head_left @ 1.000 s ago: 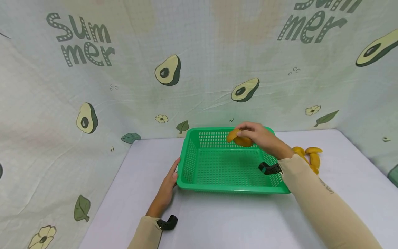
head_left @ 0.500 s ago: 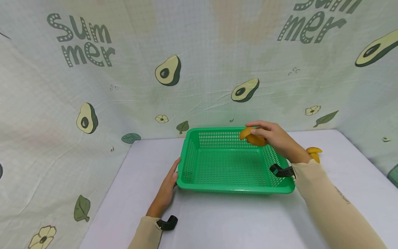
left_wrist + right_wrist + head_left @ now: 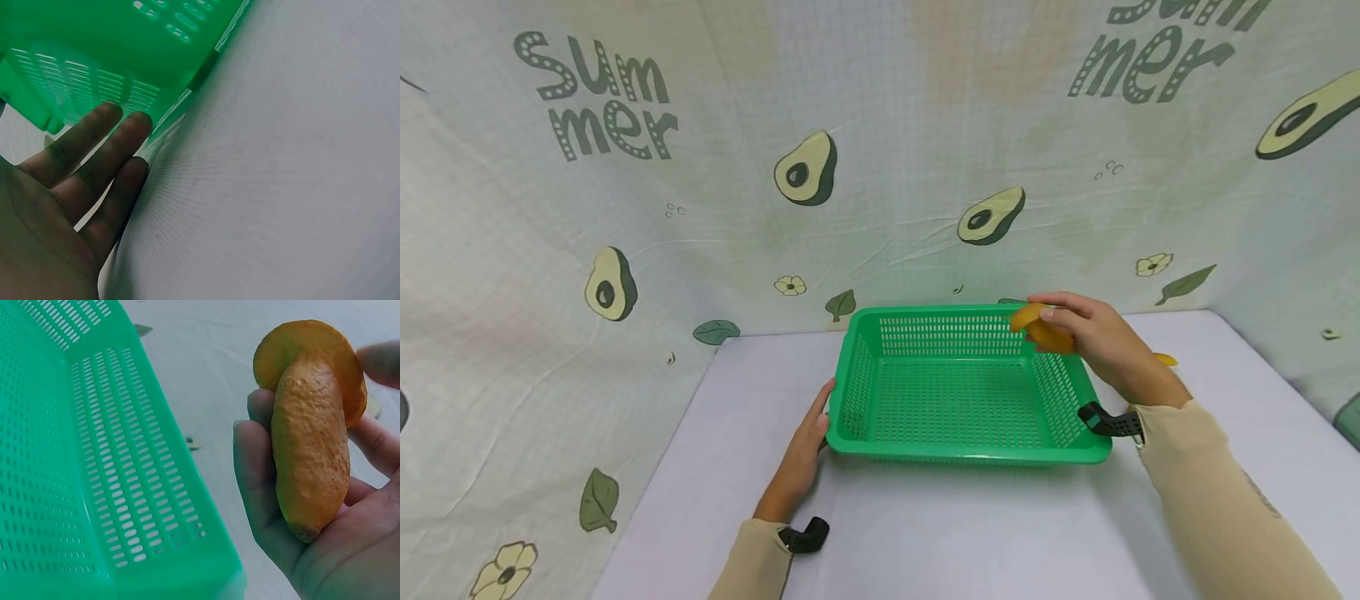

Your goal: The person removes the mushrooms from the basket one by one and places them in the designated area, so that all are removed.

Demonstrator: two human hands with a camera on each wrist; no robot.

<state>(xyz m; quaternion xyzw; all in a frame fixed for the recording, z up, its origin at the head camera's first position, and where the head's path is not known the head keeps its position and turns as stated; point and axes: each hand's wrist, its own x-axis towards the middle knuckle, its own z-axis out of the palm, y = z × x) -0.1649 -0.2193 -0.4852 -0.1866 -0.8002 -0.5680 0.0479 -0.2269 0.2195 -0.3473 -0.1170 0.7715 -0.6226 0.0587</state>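
An orange-brown mushroom (image 3: pixel 1051 332) is in my right hand (image 3: pixel 1108 348), above the back right corner of a green plastic basket (image 3: pixel 970 455). In the right wrist view the thumb presses the mushroom's cap (image 3: pixel 353 381) while the other fingers curl round its thick stem (image 3: pixel 312 450). My left hand (image 3: pixel 801 454) rests against the basket's left side. Its fingers (image 3: pixel 103 156) look straight in the left wrist view and touch the slotted green wall (image 3: pixel 81 75) near the table. The basket's inside shows only its bare slotted floor.
More mushrooms (image 3: pixel 1166 359) lie on the white table (image 3: pixel 947 533) to the right of the basket, mostly hidden behind my right wrist and forearm. A cloth printed with avocados (image 3: pixel 805 171) hangs behind the table.
My right hand has moved to the right with the mushroom, from over the basket's back middle to its back right corner. The forearm now covers more of the other mushrooms. The left hand stays put.
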